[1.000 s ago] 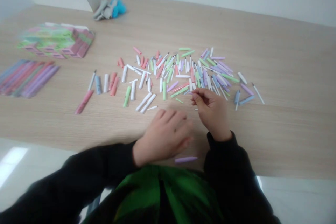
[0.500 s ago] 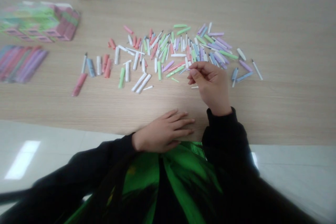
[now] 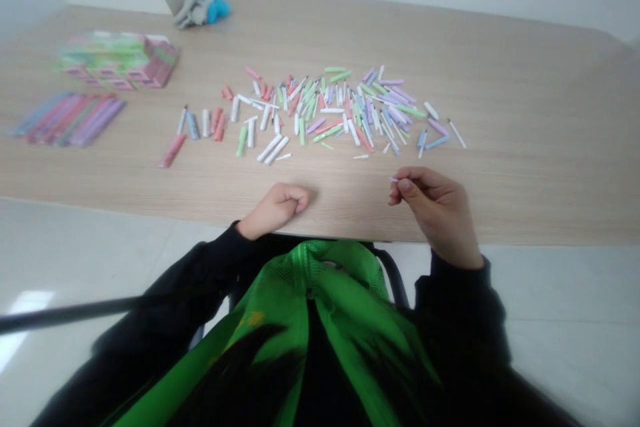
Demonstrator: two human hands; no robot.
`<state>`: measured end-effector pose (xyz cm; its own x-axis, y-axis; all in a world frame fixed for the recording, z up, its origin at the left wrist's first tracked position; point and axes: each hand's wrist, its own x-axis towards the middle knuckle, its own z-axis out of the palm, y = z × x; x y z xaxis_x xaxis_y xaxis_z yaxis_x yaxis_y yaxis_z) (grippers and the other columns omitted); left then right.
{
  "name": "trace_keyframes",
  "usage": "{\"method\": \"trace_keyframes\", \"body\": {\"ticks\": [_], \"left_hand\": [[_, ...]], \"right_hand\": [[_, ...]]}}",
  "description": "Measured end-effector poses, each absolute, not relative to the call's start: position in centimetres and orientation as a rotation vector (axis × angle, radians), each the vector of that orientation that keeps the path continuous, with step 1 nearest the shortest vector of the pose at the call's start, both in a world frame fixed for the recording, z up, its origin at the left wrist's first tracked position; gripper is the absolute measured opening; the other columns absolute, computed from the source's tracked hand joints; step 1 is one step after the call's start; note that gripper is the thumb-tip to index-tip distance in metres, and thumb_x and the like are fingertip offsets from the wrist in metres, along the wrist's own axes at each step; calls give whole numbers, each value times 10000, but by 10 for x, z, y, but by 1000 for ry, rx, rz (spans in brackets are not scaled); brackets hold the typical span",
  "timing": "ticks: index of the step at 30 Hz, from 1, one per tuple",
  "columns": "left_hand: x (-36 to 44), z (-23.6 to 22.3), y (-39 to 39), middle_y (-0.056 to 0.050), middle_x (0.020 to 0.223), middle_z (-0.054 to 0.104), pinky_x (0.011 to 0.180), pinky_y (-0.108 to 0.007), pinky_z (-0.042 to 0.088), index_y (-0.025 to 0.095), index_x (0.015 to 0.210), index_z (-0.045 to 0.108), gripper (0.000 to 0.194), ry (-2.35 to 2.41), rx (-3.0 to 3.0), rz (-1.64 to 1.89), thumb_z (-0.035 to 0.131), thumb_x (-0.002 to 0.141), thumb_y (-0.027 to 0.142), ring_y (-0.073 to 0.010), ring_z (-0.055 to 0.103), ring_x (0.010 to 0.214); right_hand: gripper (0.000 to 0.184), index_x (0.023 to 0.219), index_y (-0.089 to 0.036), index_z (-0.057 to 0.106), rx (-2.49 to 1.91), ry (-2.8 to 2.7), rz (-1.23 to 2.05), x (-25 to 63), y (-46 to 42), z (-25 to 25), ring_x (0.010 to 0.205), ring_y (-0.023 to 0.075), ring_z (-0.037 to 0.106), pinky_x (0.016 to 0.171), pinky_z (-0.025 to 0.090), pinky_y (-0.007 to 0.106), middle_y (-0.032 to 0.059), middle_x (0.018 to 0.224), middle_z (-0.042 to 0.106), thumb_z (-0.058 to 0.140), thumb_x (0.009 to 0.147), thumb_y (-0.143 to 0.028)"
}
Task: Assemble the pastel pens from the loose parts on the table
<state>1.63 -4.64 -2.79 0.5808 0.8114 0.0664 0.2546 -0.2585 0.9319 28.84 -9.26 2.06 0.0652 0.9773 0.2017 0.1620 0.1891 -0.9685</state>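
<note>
A slim white pen part (image 3: 394, 179) is being pinched near one end between the thumb and forefinger of the right hand (image 3: 435, 210), right of centre, above the near edge of the table. The grip is closed on the part, which is short and thin, and its tip is projecting left from the fingertips. The left hand (image 3: 274, 208) is resting at the near edge of the wooden table (image 3: 525, 80), left of centre, curled into a closed fist. Beyond both hands, a loose spread of pastel pen parts (image 3: 325, 107) is lying across the middle of the frame, white, green, lilac, coral and blue pieces pointing in many directions. Toward the upper left, a row of pastel pens (image 3: 70, 120) and a stacked pink-and-green package (image 3: 120, 60) are lying on the tabletop, while a blue-and-grey plush toy (image 3: 203, 11) is sitting at the far edge.
</note>
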Motion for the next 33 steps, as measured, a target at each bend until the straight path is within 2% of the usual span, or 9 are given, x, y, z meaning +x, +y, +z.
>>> {"method": "trace_keyframes", "body": {"ticks": [6, 17, 23, 33], "left_hand": [[17, -29, -46, 40, 495, 306, 528, -265, 236, 200, 500, 367, 55, 879, 1773, 712, 368, 545, 168, -108, 284, 516], [19, -33, -42, 43, 490, 306, 517, -265, 229, 204, 499, 359, 51, 857, 1736, 752, 372, 546, 190, -109, 285, 511], [20, -29, -44, 43, 496, 308, 530, -280, 248, 209, 514, 350, 45, 823, 1751, 727, 360, 552, 189, -111, 299, 509], [20, -34, -46, 40, 507, 311, 552, -277, 274, 210, 532, 335, 42, 756, 1754, 668, 333, 545, 170, -112, 314, 514]], "right_hand": [[144, 880, -208, 728, -1201, -1382, 925, 288, -109, 22, 606, 119, 627, 623, 562, 275, -14, 693, 673, 741, 855, -349], [142, 864, -194, 725, -1221, -1431, 991, 283, -110, 19, 592, 116, 625, 606, 541, 257, -10, 674, 676, 732, 853, -335], [216, 848, -179, 716, -1253, -1488, 1106, 277, -102, 12, 591, 143, 632, 595, 557, 286, 5, 631, 659, 732, 834, -394], [189, 873, -177, 716, -1262, -1509, 1234, 275, -84, 2, 617, 134, 629, 621, 530, 264, 8, 656, 659, 689, 858, -364]]}}
